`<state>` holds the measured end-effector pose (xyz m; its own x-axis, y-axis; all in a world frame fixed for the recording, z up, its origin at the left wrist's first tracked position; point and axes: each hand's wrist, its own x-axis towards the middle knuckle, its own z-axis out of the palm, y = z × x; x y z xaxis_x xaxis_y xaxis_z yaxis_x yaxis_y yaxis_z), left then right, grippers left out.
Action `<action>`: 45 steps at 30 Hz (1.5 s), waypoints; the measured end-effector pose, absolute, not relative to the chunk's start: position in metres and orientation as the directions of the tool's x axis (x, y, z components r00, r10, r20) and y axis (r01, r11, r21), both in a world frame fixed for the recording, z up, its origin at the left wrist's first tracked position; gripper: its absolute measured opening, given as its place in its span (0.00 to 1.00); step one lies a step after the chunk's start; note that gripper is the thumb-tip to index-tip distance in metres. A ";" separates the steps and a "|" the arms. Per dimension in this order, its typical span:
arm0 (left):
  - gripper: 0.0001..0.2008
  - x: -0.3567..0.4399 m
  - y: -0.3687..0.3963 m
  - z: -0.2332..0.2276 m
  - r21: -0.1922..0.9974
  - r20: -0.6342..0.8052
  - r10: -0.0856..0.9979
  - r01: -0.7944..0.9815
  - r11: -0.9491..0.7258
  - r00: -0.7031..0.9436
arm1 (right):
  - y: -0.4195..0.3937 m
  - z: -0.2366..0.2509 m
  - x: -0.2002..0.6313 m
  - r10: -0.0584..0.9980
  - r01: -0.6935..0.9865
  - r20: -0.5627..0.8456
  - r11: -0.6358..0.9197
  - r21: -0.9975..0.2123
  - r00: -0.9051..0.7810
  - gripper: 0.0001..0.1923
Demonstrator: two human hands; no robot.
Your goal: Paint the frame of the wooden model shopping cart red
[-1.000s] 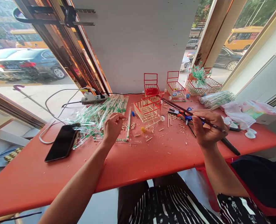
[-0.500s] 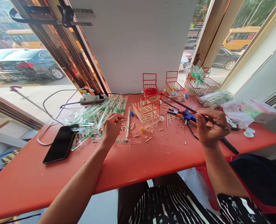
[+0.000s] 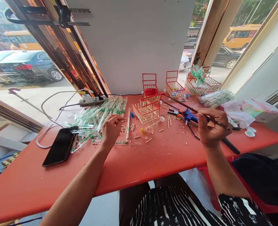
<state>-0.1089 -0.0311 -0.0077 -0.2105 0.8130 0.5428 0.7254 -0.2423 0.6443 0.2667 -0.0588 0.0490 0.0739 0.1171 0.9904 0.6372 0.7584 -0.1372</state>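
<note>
My right hand (image 3: pixel 213 125) grips a long dark paintbrush (image 3: pixel 184 104), its tip reaching forward and left to the red-painted end of a small cart-like stick basket (image 3: pixel 146 114). This basket has a red upper rim, pale bars, and white and yellow bottle caps near its base. My left hand (image 3: pixel 111 130) hovers left of it with thumb and fingers pinched together; whatever they hold, if anything, cannot be made out. Beside that hand lie wrapped chopsticks (image 3: pixel 116 106) and one upright-lying wrapped pair (image 3: pixel 128 125). Behind the basket stands a red bowl (image 3: pixel 151 91) inside another red frame.
More red stick carts (image 3: pixel 175 88) stand at the back right. A blue glue gun (image 3: pixel 190 116), pliers (image 3: pixel 174 112) and a chopstick bundle (image 3: pixel 215 98) lie on the right. A phone (image 3: pixel 60 147) and power strip (image 3: pixel 92 100) are left. Stick scraps litter the red table (image 3: pixel 139 166).
The view has shifted very slightly. Both hands, the paintbrush and the basket keep nearly the same places.
</note>
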 end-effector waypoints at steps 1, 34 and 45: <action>0.14 -0.109 -0.031 -0.008 0.647 0.541 0.814 0.723 -0.243 -0.210 | -0.059 0.049 0.267 0.111 0.639 0.991 0.757 -0.134 0.077 0.05; 0.15 -0.108 -0.031 -0.005 0.653 0.532 0.821 0.718 -0.243 -0.206 | -0.059 0.052 0.213 0.181 0.413 0.977 0.903 -0.120 -0.110 0.10; 0.15 -0.107 -0.032 -0.003 0.663 0.521 0.826 0.711 -0.233 -0.215 | -0.065 0.058 0.215 0.160 0.427 0.980 0.899 -0.097 -0.114 0.07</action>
